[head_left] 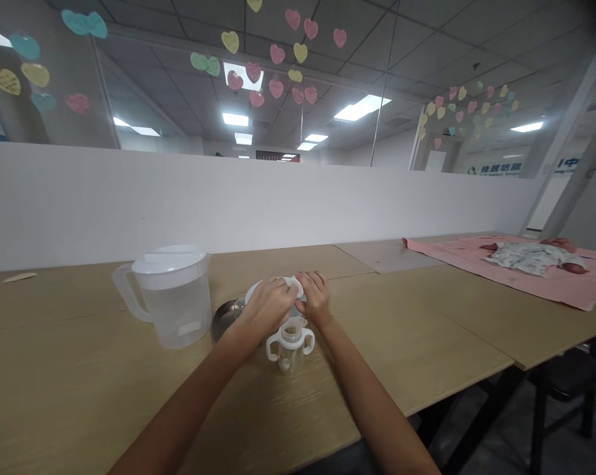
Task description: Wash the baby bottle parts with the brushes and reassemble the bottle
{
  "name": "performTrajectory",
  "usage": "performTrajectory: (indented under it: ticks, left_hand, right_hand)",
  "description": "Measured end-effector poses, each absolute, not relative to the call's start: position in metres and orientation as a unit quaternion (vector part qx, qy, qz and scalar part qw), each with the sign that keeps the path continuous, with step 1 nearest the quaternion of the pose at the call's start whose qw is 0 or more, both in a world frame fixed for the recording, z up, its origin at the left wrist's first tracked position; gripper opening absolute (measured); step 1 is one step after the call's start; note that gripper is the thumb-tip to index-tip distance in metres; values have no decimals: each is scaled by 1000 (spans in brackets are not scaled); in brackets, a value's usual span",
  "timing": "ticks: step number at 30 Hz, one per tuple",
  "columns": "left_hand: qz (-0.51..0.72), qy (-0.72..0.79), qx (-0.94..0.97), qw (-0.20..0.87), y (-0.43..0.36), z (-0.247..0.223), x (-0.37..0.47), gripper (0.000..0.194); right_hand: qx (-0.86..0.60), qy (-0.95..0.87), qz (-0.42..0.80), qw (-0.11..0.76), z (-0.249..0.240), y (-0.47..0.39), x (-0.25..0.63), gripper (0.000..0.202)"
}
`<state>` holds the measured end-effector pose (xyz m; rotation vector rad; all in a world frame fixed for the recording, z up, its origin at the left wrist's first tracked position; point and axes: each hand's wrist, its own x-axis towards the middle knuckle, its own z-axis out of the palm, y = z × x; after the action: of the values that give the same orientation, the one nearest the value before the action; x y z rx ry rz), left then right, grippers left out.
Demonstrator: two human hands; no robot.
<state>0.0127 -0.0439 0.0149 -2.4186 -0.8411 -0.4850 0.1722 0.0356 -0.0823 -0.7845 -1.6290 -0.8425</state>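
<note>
My left hand (269,305) and my right hand (315,297) meet over the table, both with curled fingers around a small white round piece (294,286). Just below them stands an open clear bottle (290,353) with two white handles, upright on the wood. Behind my left hand, a steel bowl (222,320) is partly hidden, along with a white item whose shape I cannot make out. To the left is a large translucent pitcher (177,303) with a white lid and a handle on its left side.
The wooden table (387,343) runs along a white partition (258,204) with glass above. At the right, a baby doll (530,256) in patterned clothing lies on a pink cloth (456,254). A flat yellowish piece (20,278) lies far left. A dark stool (569,376) stands beyond the table's edge.
</note>
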Motion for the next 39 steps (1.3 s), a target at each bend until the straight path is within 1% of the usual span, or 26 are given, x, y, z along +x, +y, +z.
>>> performTrajectory:
  ticks: [5,8,11,15,18,23,28,31,34,37,39]
  left_hand:
    - [-166,-302,-897,276,-53,18,16,21]
    - [-171,-297,-896,282,-55,18,17,19]
    - [-176,-283,-897,290,-55,18,16,16]
    - [-173,-287,-897,287,-56,18,15,19]
    - [-163,-300,-897,282,-57,19,16,18]
    - [-133,-311,-901,270,-66,21,20,10]
    - [-97,-338,-902,250,-74,24,25,11]
    - [-115,-402,-883,211,-68,24,23,16]
    - [-177,-469,-860,99,-62,23,15,29]
    - [-261,-432,-863,-21,-63,9,4,38]
    - [-310,-378,-870,-57,-68,-11,-3,46]
  right_hand:
    - [-311,-670,-392,549,-80,36,182,37]
    - [-301,-656,-411,557,-79,36,184,33]
    - [-323,-655,-395,558,-80,37,186,34]
    - [-367,-661,-356,550,-84,38,189,39]
    - [-363,-661,-355,552,-86,39,190,40]
    - [-372,-646,-357,562,-85,37,190,32]
    - [-383,-640,-359,561,-83,35,188,26]
    - [-378,-643,-379,548,-82,33,188,28]
    - [-400,-642,-378,535,-82,32,189,36]
    - [-444,-613,-350,552,-81,33,190,39]
    - [-462,-592,-332,571,-80,33,188,37]
